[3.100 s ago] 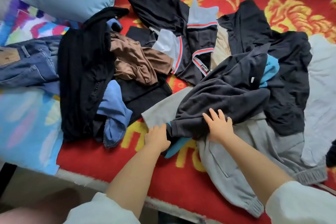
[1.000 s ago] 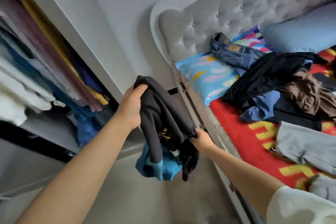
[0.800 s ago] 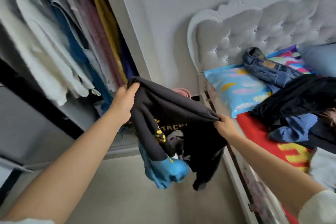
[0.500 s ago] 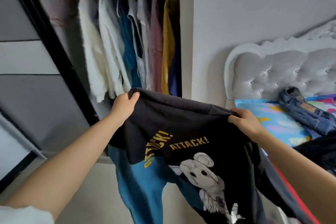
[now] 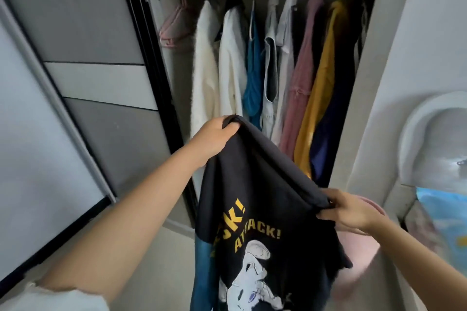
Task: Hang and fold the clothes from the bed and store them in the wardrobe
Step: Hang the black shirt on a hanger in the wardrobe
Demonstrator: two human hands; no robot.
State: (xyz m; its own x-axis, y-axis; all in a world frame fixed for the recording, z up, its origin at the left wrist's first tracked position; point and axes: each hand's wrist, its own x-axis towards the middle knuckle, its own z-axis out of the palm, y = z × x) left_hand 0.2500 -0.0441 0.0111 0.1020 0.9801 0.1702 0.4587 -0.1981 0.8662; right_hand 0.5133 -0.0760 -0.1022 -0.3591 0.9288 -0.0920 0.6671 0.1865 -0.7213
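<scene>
I hold a dark grey sweatshirt [image 5: 255, 199] with yellow "ATTACK!" lettering, a white cartoon print and a blue panel, stretched out in front of the open wardrobe [image 5: 278, 58]. My left hand [image 5: 214, 136] grips one top corner, raised near the hanging clothes. My right hand [image 5: 351, 212] pinches the other top corner, lower and to the right. The garment hangs down between them and runs out of view at the bottom.
Several garments hang on the wardrobe rail: white, blue, grey, pink and yellow ones. Empty pink hangers [image 5: 174, 25] hang at the rail's left end. A grey sliding door [image 5: 96, 83] stands at left. The padded headboard [image 5: 429, 139] and a blue pillow [image 5: 444, 212] are at right.
I have turned from the bed to face the wardrobe. The sweatshirt, bunched a second ago, is spread between my hands. My left hand has risen; my right hand has dropped lower.
</scene>
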